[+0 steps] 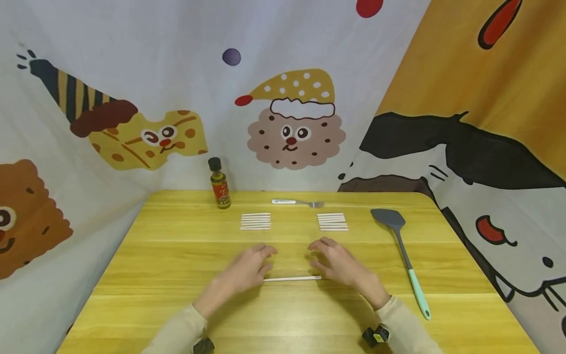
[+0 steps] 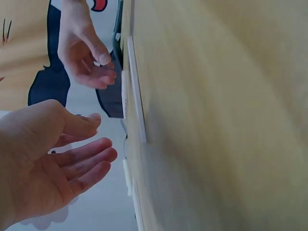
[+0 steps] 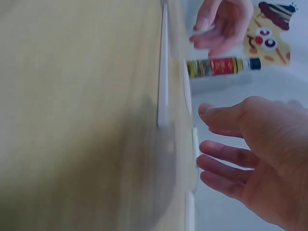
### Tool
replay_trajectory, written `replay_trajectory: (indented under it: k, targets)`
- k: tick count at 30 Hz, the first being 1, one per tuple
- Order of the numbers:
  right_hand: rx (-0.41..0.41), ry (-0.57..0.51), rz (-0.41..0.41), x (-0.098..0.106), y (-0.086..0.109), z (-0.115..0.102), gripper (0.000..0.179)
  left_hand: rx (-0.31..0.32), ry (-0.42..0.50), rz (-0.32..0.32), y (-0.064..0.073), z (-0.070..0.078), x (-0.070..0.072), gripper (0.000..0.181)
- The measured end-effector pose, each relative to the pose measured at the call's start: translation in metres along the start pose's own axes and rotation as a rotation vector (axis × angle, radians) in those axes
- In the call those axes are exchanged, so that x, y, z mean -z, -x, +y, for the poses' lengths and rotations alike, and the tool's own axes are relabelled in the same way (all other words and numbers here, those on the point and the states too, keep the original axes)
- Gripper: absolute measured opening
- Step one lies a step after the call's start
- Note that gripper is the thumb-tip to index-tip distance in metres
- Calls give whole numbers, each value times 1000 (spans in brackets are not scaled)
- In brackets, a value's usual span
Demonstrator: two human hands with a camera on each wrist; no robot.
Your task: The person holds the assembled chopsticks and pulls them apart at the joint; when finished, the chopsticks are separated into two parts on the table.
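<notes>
A thin white stick (image 1: pixel 292 279) lies crosswise on the wooden table, between and just below the two hands. My left hand (image 1: pixel 248 268) hovers near the stick's left end, its fingers loosely bent and holding nothing. Opposite it, my right hand (image 1: pixel 338 260) is held by the right end with relaxed fingers, nothing in its grasp. In the left wrist view a gap shows between the left fingertips (image 2: pixel 107 154) and the stick (image 2: pixel 137 89). From the right wrist, the stick (image 3: pixel 163 67) lies on the tabletop apart from the right fingers (image 3: pixel 224 168).
Beyond the hands lie a left row of short white sticks (image 1: pixel 255 221) and a right row of sticks (image 1: pixel 332 221). Farther back are a fork (image 1: pixel 297 202) and an upright bottle with a black cap (image 1: pixel 220 187). A spatula (image 1: pixel 404 253) lies at the right. Printed cloth (image 1: pixel 292 44) hangs behind the table (image 1: pixel 146 275).
</notes>
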State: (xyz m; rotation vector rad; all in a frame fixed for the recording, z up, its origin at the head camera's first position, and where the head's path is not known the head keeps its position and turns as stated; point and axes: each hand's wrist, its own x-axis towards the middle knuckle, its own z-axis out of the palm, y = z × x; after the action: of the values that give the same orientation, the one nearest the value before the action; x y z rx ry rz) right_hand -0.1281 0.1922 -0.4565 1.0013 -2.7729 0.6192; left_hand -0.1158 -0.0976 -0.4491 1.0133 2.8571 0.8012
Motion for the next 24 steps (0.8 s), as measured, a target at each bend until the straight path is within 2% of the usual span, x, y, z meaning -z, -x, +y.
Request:
replay_trajectory:
  k: [8,17,24]
  targets:
    - [11,-54,-95,-14,5,-22,40,-13,-10,-72,4,12,-11,39]
    - [106,-107,-64,-32,5,-29,34,10,-30,-132,4,20,-17,39]
    - [102,-130,-63,-40,2,-31,32,9,-27,-174,4,23,-23,36]
